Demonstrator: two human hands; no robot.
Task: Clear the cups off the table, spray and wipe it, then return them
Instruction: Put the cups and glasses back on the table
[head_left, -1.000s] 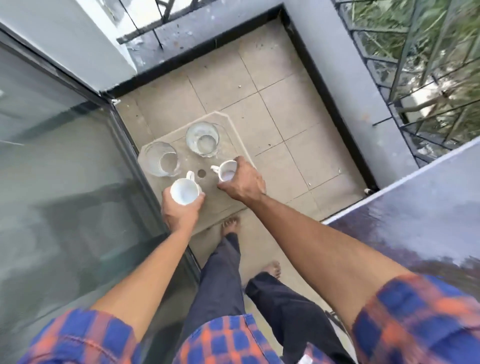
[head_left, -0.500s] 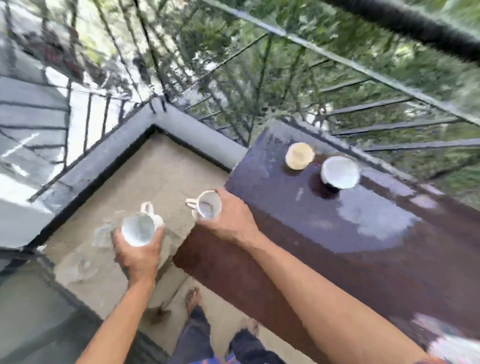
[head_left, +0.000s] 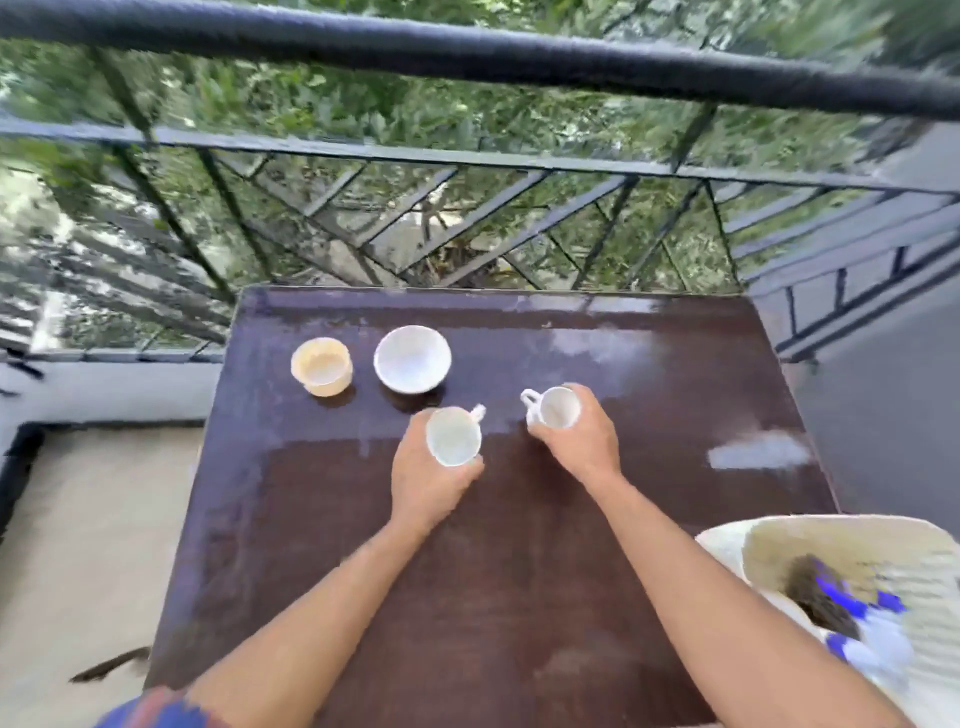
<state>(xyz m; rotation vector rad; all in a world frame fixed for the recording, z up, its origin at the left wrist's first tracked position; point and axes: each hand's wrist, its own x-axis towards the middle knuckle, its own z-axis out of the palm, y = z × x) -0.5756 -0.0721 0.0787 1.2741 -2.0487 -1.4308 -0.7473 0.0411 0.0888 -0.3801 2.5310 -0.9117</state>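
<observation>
A dark brown table (head_left: 519, 571) fills the middle of the view, its surface glossy with pale reflections. My left hand (head_left: 428, 480) grips a white handled cup (head_left: 453, 435) over the table's centre. To its right my right hand (head_left: 582, 441) grips a second white handled cup (head_left: 557, 407). Whether either cup touches the tabletop I cannot tell. Further back on the left stand a pale yellow cup (head_left: 321, 366) and a white bowl-shaped cup (head_left: 412, 358), both upright and apart from my hands.
A black metal railing (head_left: 467, 166) runs just behind the table, with greenery beyond. A pale woven basket (head_left: 857, 561) holding a blue and white item sits at the table's near right corner. Beige floor tiles (head_left: 88, 545) lie to the left.
I have turned from the floor to face the table. Both hands carried their white cups from over the tray on the floor to above the table's centre.
</observation>
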